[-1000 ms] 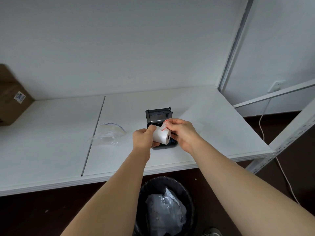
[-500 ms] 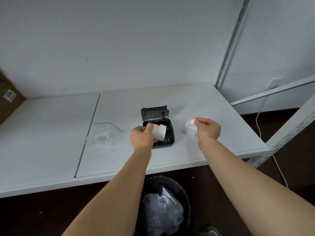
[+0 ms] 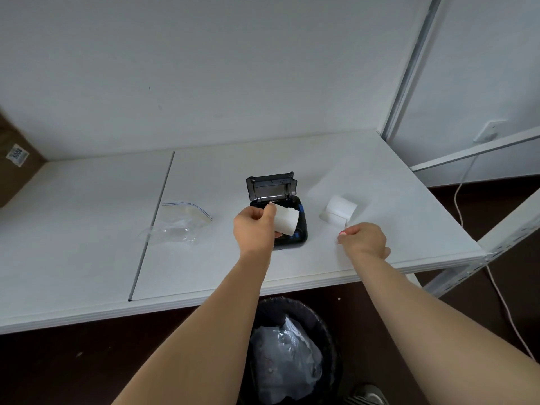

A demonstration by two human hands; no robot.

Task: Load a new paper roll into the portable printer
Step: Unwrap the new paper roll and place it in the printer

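A: Where is the roll?

B: The left hand (image 3: 253, 228) holds the roll (image 3: 285, 221) just above the open black printer (image 3: 292, 229), fingers (image 3: 270, 210) wrapped around its left end, thumb on top. The printer sits on the white tabletop (image 3: 87, 244), its lid (image 3: 271, 188) tipped up toward the wall.

A: And the right hand?

B: The right hand (image 3: 365, 239) hovers low over the tabletop to the printer's right, knuckles up. Its fingers are curled in and pressed together, pinching a small white scrap with a red mark (image 3: 342, 233) at the tips. What else it grips, I cannot tell.

A: What lies beyond it?

B: A curl of white paper (image 3: 339, 210) rests on the tabletop just beside the printer, clear of the hand.

A: Anything else in the frame?

B: A crumpled clear zip bag (image 3: 178, 225) left of the printer, well apart. A cardboard box (image 3: 14, 165) at the far left edge. Below the tabletop, a black bin (image 3: 327, 331) lined with a plastic bag.
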